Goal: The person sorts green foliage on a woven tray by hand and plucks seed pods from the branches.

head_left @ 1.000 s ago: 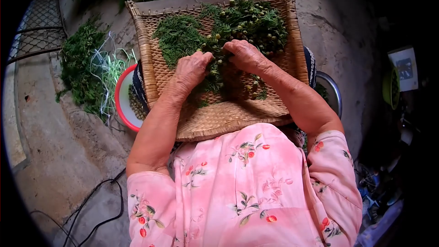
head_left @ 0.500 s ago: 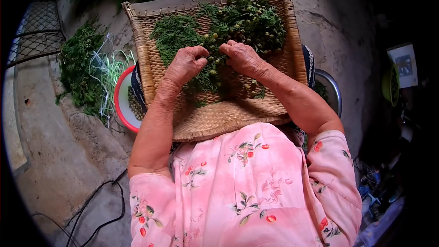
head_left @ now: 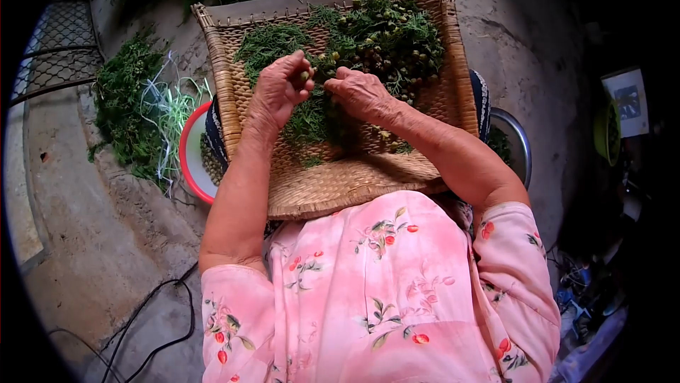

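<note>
A woven wicker scoop basket rests across the lap. In it lie feathery green sprigs, and a heap of sprigs with small round yellow-green cones fills its right side. Above the left part of the basket, my left hand is turned palm inward with curled fingers, and a small greenish cone shows between them. My right hand is pinched closed beside it, at a cone-bearing green sprig. The right fingertips are partly hidden.
Left of the lap stands a red-rimmed basin holding small round pieces; a metal-rimmed bowl is at the right. Greenery piles and pale plastic strings lie on the floor. A black cable loops at lower left.
My left hand has turned up and drawn slightly away, now showing a cone in its fingers. My right hand has moved a little left and down.
</note>
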Action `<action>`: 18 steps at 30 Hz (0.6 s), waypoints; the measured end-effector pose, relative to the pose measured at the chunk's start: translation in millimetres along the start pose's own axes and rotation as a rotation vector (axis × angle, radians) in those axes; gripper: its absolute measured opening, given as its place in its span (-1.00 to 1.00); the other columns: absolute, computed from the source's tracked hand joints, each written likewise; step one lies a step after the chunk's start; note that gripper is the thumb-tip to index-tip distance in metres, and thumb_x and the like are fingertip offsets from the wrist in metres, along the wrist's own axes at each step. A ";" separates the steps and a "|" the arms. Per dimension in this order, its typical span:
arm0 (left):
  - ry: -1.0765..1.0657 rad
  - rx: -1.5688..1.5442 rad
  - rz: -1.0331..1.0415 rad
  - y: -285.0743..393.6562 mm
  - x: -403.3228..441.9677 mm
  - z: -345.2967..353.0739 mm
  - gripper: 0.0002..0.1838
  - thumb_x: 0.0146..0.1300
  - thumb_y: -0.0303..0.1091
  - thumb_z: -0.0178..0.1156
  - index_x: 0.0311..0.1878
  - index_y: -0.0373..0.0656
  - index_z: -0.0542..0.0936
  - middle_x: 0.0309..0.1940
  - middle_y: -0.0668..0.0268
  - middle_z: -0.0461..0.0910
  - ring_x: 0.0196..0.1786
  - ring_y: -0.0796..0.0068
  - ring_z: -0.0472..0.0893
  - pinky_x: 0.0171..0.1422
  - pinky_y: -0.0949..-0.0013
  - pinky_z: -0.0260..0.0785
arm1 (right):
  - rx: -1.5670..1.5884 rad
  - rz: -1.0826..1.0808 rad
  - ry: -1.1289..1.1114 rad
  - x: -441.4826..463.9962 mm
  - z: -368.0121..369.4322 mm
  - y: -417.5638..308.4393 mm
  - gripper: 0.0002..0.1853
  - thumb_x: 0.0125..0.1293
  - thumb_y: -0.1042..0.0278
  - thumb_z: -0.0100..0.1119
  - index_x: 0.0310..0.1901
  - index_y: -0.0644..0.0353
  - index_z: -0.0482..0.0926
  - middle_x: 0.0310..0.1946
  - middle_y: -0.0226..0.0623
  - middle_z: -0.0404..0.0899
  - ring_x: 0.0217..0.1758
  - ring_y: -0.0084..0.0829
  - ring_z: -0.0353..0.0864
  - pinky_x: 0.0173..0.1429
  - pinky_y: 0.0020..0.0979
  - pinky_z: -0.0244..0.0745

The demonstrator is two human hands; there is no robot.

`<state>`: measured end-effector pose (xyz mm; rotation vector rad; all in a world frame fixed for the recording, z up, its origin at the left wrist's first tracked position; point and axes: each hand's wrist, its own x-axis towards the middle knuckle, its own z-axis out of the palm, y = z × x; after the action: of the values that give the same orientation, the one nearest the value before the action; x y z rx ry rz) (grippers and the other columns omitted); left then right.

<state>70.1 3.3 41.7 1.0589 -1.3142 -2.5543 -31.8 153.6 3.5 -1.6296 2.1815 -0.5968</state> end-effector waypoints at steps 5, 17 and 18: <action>0.083 1.187 0.390 -37.4 21.3 -19.0 -0.86 0.02 -0.38 0.25 -0.36 -0.23 0.57 -0.52 0.30 0.58 -0.47 0.49 0.53 -0.35 0.42 0.40 | -0.013 0.051 -0.041 -2.4 2.6 -3.0 -0.85 0.08 0.41 0.11 -0.26 0.13 0.53 -0.29 -0.16 0.45 -0.25 -0.09 0.53 -0.22 -0.17 0.45; 0.111 1.605 0.482 -45.3 11.5 6.5 -0.83 0.08 -0.28 0.22 -0.24 -0.04 0.53 -0.33 0.22 0.59 -0.22 0.19 0.59 -0.17 0.20 0.42 | 0.191 0.196 0.144 -1.2 -11.6 23.9 -0.85 0.05 0.49 0.12 -0.29 0.20 0.53 -0.34 -0.12 0.52 -0.18 -0.07 0.52 -0.14 -0.17 0.44; 0.110 1.605 0.482 -45.3 11.7 7.1 -0.83 0.08 -0.28 0.22 -0.24 -0.04 0.53 -0.33 0.22 0.59 -0.22 0.19 0.59 -0.17 0.20 0.42 | 0.173 0.167 0.154 -1.6 -12.9 23.5 -0.86 0.07 0.47 0.10 -0.29 0.18 0.53 -0.30 -0.12 0.51 -0.14 -0.03 0.50 -0.12 -0.14 0.43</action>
<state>67.4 32.4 4.4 0.6627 -3.0277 -0.7200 -57.2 162.6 2.1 -1.3384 2.2741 -0.8595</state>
